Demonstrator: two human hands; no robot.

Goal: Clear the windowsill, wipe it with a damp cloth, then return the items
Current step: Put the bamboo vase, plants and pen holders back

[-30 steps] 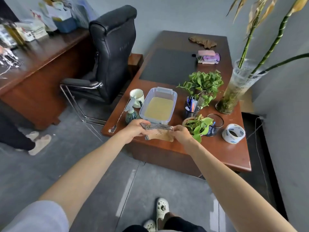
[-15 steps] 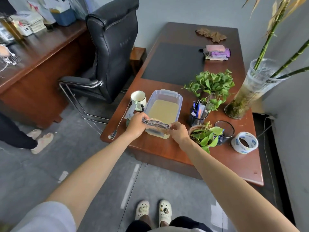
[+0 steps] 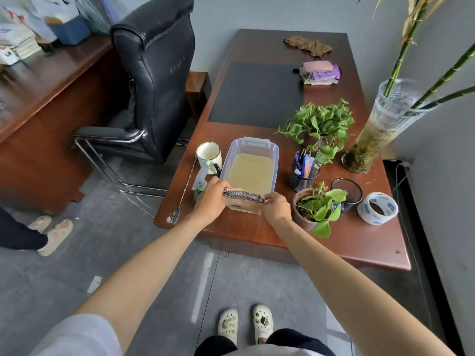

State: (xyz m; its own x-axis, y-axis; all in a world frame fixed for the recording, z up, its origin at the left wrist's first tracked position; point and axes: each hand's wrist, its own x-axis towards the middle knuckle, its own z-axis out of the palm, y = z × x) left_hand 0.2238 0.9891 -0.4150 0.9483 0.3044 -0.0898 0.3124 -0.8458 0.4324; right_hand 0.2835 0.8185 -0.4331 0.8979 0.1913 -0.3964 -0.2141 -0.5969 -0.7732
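Note:
I hold a small tan cloth [image 3: 243, 204] with a dark patterned top edge, stretched between both hands just over the near rim of a clear plastic tub [image 3: 274, 153] of yellowish water. My left hand [image 3: 211, 199] pinches its left end and my right hand [image 3: 276, 208] pinches its right end. The cloth hangs down in front of the tub, above the wooden desk [image 3: 359, 242].
On the desk stand a white mug [image 3: 208, 155], a spray bottle [image 3: 200, 179], a pen cup [image 3: 303, 173], an empty mesh cup [image 3: 347, 192], two potted plants [image 3: 314, 209], a bamboo vase [image 3: 377, 134] and a tape roll [image 3: 377, 208]. A black chair [image 3: 154, 80] stands left. Another person's feet [image 3: 51, 232] are at the far left.
Both hands lifted the cloth from the desk's near edge and carried it forward to the tub's near rim, still stretched between them. The view shifted closer to the desk.

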